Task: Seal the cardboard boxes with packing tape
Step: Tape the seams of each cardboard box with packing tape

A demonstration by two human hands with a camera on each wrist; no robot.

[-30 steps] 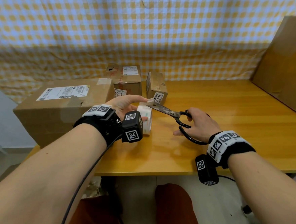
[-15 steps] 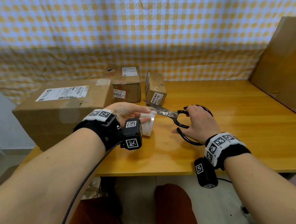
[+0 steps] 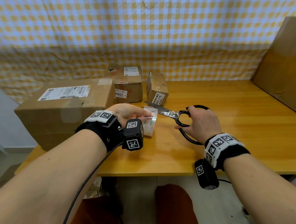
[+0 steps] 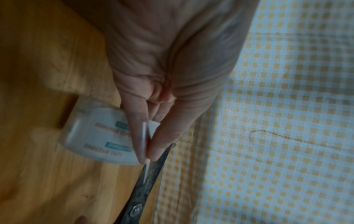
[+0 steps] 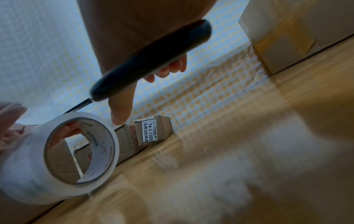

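Observation:
My left hand (image 3: 143, 113) pinches the free end of a clear tape strip (image 4: 151, 131) between thumb and forefinger, just above the packing tape roll (image 3: 148, 128). The roll (image 5: 63, 154) stands on edge on the wooden table (image 3: 229, 135). My right hand (image 3: 192, 118) grips the black handles of old metal scissors (image 3: 168, 113), whose blades (image 4: 147, 180) reach the strip right at my left fingertips. A large labelled cardboard box (image 3: 65, 106) sits at the left. Behind the hands stand a medium box (image 3: 128, 86) and a small box (image 3: 156, 90).
A big sheet or box of cardboard (image 3: 287, 60) leans at the table's right end. A yellow checked cloth (image 3: 149, 33) hangs behind the table. The table's front edge runs just below my wrists, and my knees show under it.
My left hand and the tape roll have come lower and nearer to me. The scissors followed, with their blades staying at the strip by my left fingertips.

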